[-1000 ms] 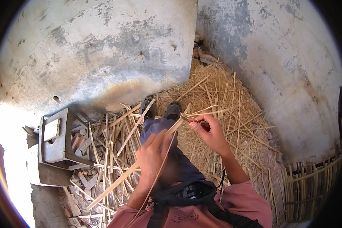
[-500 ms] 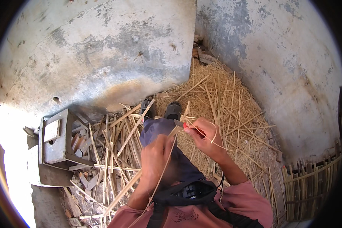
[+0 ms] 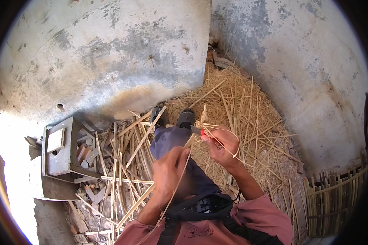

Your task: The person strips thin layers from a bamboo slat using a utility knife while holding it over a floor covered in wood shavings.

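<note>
My left hand (image 3: 167, 172) is closed round a bamboo strip (image 3: 135, 205), whose upper end sticks out past the fingers towards my right hand. A thin peeled sliver (image 3: 177, 184) hangs down along that hand towards my chest. My right hand (image 3: 223, 149) grips a knife (image 3: 196, 130) with a red handle, the blade pointing left beside the strip's end. Curled over the right fingers and wrist is a thin loop of shaving (image 3: 235, 143). My fingers hide part of the handle and of the strip.
Below me lie a heap of fine shavings (image 3: 221, 85) and several loose strips (image 3: 143, 136). At left, a grey wooden box frame (image 3: 71, 153) stands by rubble (image 3: 95, 196). Peeling walls (image 3: 122, 53) enclose the corner; a slatted bamboo panel (image 3: 335, 200) leans at right.
My right hand with the knife has shifted slightly right and down, and the curled shaving has swung with it. My left hand has moved a little right, still holding the strip.
</note>
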Motion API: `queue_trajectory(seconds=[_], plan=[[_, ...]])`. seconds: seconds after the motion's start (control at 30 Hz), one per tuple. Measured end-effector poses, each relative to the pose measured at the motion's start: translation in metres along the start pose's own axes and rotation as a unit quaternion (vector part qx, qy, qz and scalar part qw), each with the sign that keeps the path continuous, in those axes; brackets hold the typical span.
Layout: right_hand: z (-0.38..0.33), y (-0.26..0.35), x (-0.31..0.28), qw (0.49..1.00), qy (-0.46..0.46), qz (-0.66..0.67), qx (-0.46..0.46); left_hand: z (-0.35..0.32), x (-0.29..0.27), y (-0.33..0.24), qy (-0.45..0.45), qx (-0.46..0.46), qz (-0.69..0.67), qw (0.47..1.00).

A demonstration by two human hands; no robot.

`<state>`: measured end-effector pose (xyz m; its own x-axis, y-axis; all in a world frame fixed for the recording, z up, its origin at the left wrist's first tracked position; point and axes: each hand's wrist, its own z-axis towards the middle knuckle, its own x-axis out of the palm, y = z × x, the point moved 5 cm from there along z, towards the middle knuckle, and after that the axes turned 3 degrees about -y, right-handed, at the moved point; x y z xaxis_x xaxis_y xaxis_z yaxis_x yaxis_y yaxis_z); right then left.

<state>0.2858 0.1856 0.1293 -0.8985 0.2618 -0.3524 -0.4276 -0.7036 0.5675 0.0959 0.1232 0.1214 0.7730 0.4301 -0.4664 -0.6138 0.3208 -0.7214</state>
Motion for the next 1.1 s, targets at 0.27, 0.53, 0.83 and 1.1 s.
queue_trajectory(seconds=[0.27, 0.53, 0.83, 1.1], plan=[[-0.001, -0.022, 0.003, 0.976, 0.065, 0.138, 0.153, -0.002, -0.003, 0.003, 0.020, -0.037, 0.022, 0.999], [-0.002, -0.036, 0.007, 0.777, 0.167, 0.461, 0.394, 0.002, -0.004, 0.002, 0.017, -0.056, -0.024, 0.998], [-0.001, -0.026, -0.006, 0.938, 0.100, 0.254, 0.211, 0.008, -0.010, 0.006, 0.019, -0.032, -0.010, 0.999], [0.002, -0.025, -0.011, 0.938, 0.129, 0.251, 0.201, 0.012, -0.015, 0.010, 0.038, -0.045, -0.028, 0.998]])
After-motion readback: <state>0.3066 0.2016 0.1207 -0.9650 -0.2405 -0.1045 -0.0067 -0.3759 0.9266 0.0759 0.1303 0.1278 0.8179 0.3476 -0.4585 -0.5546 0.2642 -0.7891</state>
